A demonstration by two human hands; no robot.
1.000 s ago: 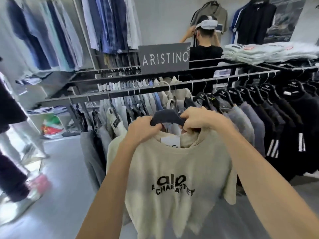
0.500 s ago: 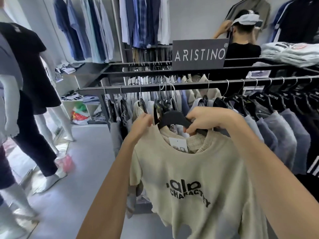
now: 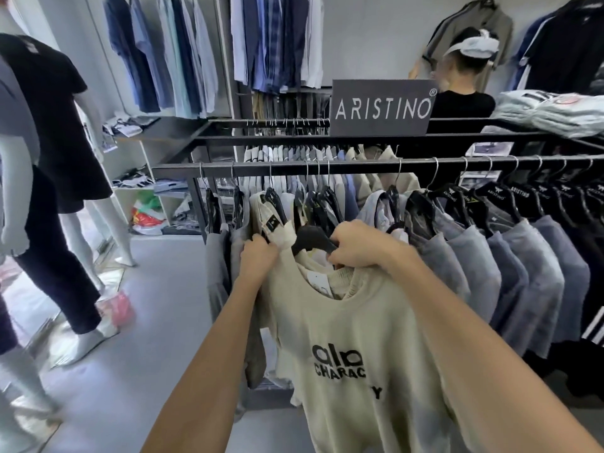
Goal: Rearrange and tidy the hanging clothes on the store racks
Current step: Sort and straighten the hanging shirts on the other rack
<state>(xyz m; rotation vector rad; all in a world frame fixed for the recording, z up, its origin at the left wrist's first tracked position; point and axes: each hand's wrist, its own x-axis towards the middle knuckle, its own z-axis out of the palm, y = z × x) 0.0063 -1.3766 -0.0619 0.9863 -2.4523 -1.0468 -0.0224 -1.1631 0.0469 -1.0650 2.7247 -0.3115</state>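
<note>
A beige t-shirt (image 3: 359,325) with black lettering hangs on a black hanger (image 3: 312,240) in front of the black rack rail (image 3: 359,166), below the rail and off it. My right hand (image 3: 358,245) grips the hanger's right arm and the shirt's collar. My left hand (image 3: 258,255) is closed on the shirt's left shoulder, right against a cream garment (image 3: 264,210) hanging on the rail. Grey and blue-grey shirts (image 3: 510,256) hang in a row to the right.
An ARISTINO sign (image 3: 380,107) stands on the rack top beside folded clothes (image 3: 549,112). A person in black (image 3: 464,103) stands behind the rack. Mannequins (image 3: 55,132) stand at the left on the grey floor (image 3: 163,322). Shirts (image 3: 183,50) hang on the back wall.
My view has swung left and closer to the rack. The beige shirt has come nearer the rail's left end, and my left hand has slid to the shirt's shoulder beside the cream garment.
</note>
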